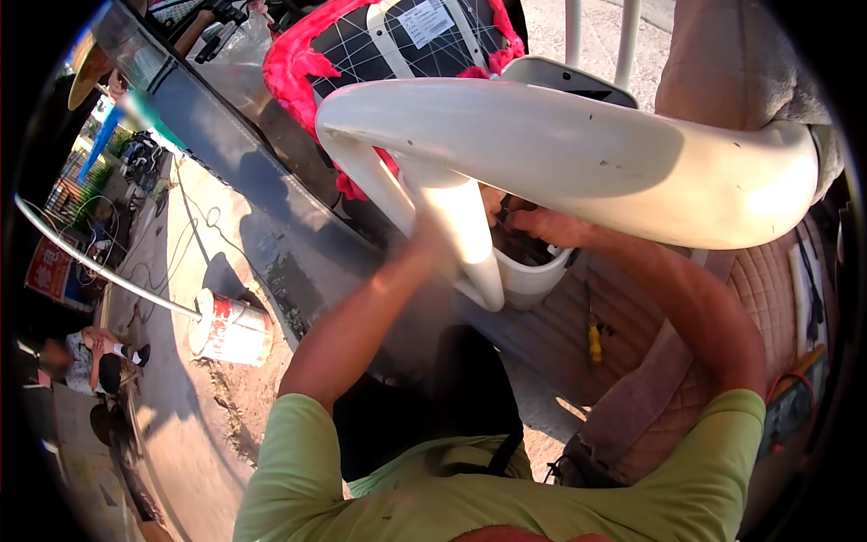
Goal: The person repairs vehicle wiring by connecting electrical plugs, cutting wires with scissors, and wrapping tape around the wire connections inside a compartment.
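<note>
A large white curved tube-like frame [578, 135] crosses in front of me, with a white upright post [461, 226] below it. Under the curve is an open white housing [528, 282] with dark contents that I cannot make out. My right hand [546, 226] reaches into its opening, fingers closed together at something small and dark. Behind the post, my left hand [492, 200] shows only a few fingers at the same opening; its wrist is blurred and its grip is hidden. A screwdriver [595, 341] with a yellow handle lies near the housing on a brown quilted pad [632, 298].
Beyond the frame is a black-bottomed seat [361, 50] with a red furry cover. A grey metal panel [262, 163] runs along the left. A paint bucket [230, 327] holding a bent pole stands on the ground. A person [86, 361] sits at far left. A meter [787, 415] lies at right.
</note>
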### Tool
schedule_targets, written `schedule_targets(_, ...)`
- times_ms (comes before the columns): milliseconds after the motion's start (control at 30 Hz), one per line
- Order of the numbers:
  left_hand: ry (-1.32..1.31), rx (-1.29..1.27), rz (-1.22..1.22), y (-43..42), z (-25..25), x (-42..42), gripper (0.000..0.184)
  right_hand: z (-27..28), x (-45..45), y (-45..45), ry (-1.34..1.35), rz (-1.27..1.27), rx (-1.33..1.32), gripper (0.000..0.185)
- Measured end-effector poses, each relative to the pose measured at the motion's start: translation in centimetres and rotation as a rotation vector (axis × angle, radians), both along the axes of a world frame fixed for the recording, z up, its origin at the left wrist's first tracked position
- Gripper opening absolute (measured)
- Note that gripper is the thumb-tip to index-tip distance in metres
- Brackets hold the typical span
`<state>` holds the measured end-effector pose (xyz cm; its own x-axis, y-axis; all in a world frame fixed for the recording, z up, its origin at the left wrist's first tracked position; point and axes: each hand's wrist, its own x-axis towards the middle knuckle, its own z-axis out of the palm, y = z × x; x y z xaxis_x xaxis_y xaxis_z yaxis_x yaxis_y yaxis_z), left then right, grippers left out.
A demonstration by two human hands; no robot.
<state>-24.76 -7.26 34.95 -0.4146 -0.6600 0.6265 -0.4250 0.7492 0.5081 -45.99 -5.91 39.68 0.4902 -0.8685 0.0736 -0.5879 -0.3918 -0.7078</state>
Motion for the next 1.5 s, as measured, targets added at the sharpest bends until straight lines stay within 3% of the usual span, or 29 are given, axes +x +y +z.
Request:
schedule_targets(67,0.014,0.04,-0.016,0.1,0.1,0.1,0.017,1.2,1.9,2.6,0.017,-0.121,-0.282,0.021)
schedule_targets(133,0.058,0.134,-0.06,0.3,0.2,0.3,0.019,1.5,2.1,2.9,0.01,-0.168,-0.207,0.022)
schedule_targets(167,0.115,0.223,-0.11,0.4,0.0,0.3,0.02,1.5,0.8,1.6,-0.005,-0.12,0.048,0.023)
schedule_targets(200,0.187,0.316,-0.168,0.3,-0.4,0.0,0.021,0.7,0.5,0.6,-0.068,-0.083,0.139,0.022)
schedule_targets(233,0.205,0.324,-0.173,0.4,-0.4,0.0,0.022,-0.1,0.2,-0.2,-0.131,-0.052,0.233,0.022)
schedule_targets(267,0.008,0.142,-0.011,0.5,0.0,-0.1,0.03,-0.9,-0.2,-1.0,-0.189,-0.025,0.328,0.021)
schedule_targets(300,0.233,0.368,-0.183,1.6,1.3,-0.2,0.033,-4.1,-1.0,-2.7,-0.154,0.017,0.198,0.017)
schedule_targets(333,0.115,0.271,-0.093,1.7,1.0,-0.1,0.031,-1.5,0.0,-1.2,-0.229,-0.003,0.324,0.017)
schedule_targets(367,0.068,0.162,-0.048,1.5,0.4,-0.1,0.026,-1.1,-0.3,-1.2,-0.161,0.041,0.261,0.018)
schedule_targets(467,-0.063,0.102,0.028,1.8,-0.4,-0.2,0.023,-0.7,0.3,-0.9,-0.293,0.107,0.126,0.019)
schedule_targets(600,-0.19,0.124,0.036,1.5,-0.3,0.0,0.022,-2.7,-1.1,-1.7,-0.254,0.037,0.196,0.019)
schedule_targets(700,-0.138,0.12,0.037,1.8,0.2,-0.1,0.02,-2.8,-1.0,-1.9,-0.238,0.007,0.227,0.023)
schedule_targets(733,-0.003,0.106,0.038,2.2,0.2,-0.3,0.019,-2.8,-0.9,-1.7,-0.268,-0.014,0.241,0.025)
schedule_targets(933,-0.032,0.122,-0.057,2.4,0.4,0.5,0.02,-3.7,-1.9,-2.5,-0.28,0.079,0.278,0.022)
schedule_targets(1100,-0.098,0.094,0.011,2.6,0.0,0.3,0.023,-5.1,-2.7,-3.2,-0.304,0.109,0.24,0.019)
schedule_targets(1300,-0.154,0.153,0.107,2.4,0.5,-0.4,0.025,-6.0,-2.9,-3.5,-0.245,0.148,-0.055,0.023)
schedule_targets(1500,-0.226,0.162,0.143,1.8,0.2,-0.8,0.025,-3.2,-1.9,-2.1,-0.154,0.066,0.115,0.031)
